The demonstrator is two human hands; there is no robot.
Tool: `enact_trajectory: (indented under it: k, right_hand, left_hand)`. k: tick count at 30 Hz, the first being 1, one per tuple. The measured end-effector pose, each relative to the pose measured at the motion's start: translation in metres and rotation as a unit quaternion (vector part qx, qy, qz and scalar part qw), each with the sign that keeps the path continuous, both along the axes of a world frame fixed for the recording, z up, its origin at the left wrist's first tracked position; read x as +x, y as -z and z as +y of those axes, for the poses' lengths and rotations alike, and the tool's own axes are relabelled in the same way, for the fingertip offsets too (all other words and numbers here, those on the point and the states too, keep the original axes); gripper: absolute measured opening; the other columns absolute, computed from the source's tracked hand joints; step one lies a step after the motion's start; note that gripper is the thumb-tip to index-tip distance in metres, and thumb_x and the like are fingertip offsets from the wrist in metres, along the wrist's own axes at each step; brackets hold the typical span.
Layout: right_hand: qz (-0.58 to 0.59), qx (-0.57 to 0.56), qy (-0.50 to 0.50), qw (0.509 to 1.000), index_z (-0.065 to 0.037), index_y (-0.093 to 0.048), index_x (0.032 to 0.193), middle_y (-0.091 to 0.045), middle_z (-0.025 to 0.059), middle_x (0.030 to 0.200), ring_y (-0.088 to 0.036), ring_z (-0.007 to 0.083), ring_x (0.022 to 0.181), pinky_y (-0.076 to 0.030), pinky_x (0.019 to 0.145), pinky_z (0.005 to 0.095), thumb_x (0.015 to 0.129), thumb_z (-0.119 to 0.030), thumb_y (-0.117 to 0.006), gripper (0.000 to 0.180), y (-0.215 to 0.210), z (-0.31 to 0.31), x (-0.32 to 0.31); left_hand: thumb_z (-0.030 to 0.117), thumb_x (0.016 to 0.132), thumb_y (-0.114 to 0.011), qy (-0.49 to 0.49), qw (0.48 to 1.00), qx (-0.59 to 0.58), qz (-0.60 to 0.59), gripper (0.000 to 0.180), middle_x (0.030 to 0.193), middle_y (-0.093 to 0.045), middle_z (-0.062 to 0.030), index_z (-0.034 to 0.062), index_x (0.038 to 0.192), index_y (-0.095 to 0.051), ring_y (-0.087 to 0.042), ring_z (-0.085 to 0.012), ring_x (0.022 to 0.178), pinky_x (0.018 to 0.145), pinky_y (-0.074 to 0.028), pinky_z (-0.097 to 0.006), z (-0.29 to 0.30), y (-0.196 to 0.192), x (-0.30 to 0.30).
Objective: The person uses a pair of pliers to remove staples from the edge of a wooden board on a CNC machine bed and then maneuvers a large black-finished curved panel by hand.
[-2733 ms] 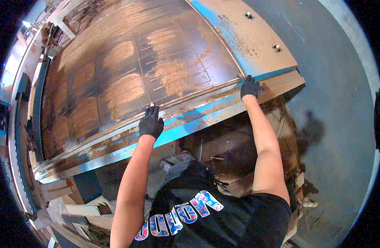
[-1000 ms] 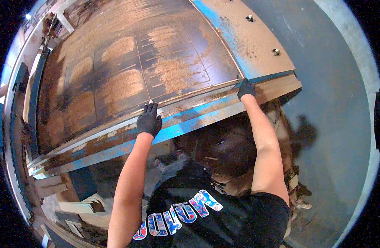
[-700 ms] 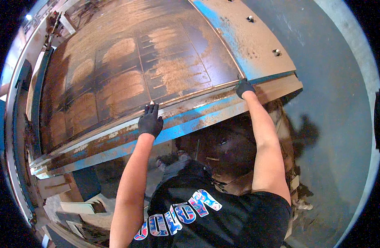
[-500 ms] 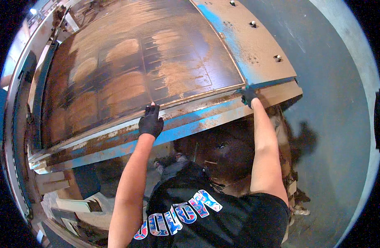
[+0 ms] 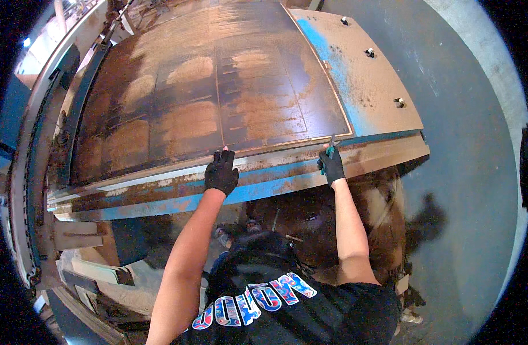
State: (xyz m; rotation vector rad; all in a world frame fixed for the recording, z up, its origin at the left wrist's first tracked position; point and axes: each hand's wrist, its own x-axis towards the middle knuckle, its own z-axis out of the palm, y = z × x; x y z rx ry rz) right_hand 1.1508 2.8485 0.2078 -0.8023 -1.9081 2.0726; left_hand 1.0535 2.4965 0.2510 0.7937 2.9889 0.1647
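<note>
A large dark panel [image 5: 258, 75], smeared with brown dust, lies on a machine bed with a blue-painted front rail [image 5: 264, 183]. My left hand [image 5: 221, 173], in a black glove, rests palm down on the panel's near edge, fingers stretched forward and a bare fingertip showing. Farther right, close to the panel's near right corner, my gloved right hand [image 5: 333, 167] is closed around a teal-handled knife [image 5: 330, 152]. Its narrow grey tip points away from me at the panel's edge; I cannot tell whether it touches.
A dusty side plate [image 5: 373, 75] with several dark knobs extends along the panel's right. Machine framing [image 5: 37, 155] stands at the left. Below the rail lies a brown dust-covered mass [image 5: 310, 221], and boards and scraps [image 5: 97, 270] are at lower left. Grey floor [image 5: 471, 190] spreads at right.
My right hand has moved left from the panel's corner along its near edge, with the knife still held. My left hand keeps its place on the edge. The whole view has shifted slightly.
</note>
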Motion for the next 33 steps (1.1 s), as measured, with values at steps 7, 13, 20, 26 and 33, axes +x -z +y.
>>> enact_trajectory:
  k: [7,13,20,26,33]
  right_hand:
    - [-0.057,0.449,0.127,0.883,0.002,-0.038,0.128,-0.043,0.0208,0.128,-0.041,0.0324,0.12,-0.033,0.102,0.0386,0.084,-0.01,-0.055,0.049,-0.009,0.042,-0.024]
    - [-0.113,0.529,0.098,0.836,-0.01,-0.045,0.124,-0.053,0.022,0.116,-0.054,0.0403,0.101,-0.045,0.085,0.0434,0.079,-0.009,-0.06,0.048,-0.026,0.077,-0.037]
    - [-0.044,0.567,0.125,0.813,-0.009,-0.049,0.119,-0.06,0.0213,0.103,-0.058,0.036,0.096,-0.046,0.082,0.0417,0.079,-0.009,-0.061,0.042,0.012,0.124,-0.051]
    - [-0.077,0.43,0.097,0.894,-0.004,-0.048,0.118,-0.061,0.0177,0.098,-0.059,0.0288,0.091,-0.046,0.08,0.0373,0.076,-0.008,-0.067,0.046,-0.005,0.117,-0.054]
    - [-0.021,0.472,0.111,0.874,-0.001,-0.048,0.118,-0.06,0.0149,0.096,-0.059,0.0251,0.085,-0.047,0.078,0.0354,0.074,-0.007,-0.069,0.049,0.018,0.132,-0.055]
  left_hand:
    - [0.033,0.081,-0.056,-0.006,1.0,0.008,0.03,0.064,0.144,-0.031,-0.0148,0.0086,0.136,-0.034,-0.03,-0.0345,0.131,0.104,-0.026,-0.05,0.001,0.001,0.003]
    - [0.035,0.082,-0.054,-0.083,0.995,-0.03,0.052,0.066,0.145,-0.029,-0.0122,0.0079,0.138,-0.032,-0.029,-0.0315,0.131,0.107,-0.022,-0.048,-0.004,0.0,0.007]
    - [0.035,0.083,-0.052,-0.079,0.996,-0.016,0.049,0.065,0.147,-0.026,-0.0112,0.0084,0.139,-0.032,-0.026,-0.0315,0.133,0.107,-0.021,-0.049,-0.01,0.005,0.005]
    - [0.037,0.083,-0.053,-0.09,0.995,-0.028,0.032,0.067,0.147,-0.025,-0.0108,0.0085,0.139,-0.031,-0.025,-0.0318,0.134,0.108,-0.02,-0.049,-0.012,0.002,0.005]
    - [0.037,0.081,-0.055,-0.096,0.994,-0.025,0.043,0.067,0.147,-0.025,-0.0117,0.0098,0.138,-0.032,-0.025,-0.0337,0.134,0.108,-0.019,-0.05,-0.014,0.003,0.0]
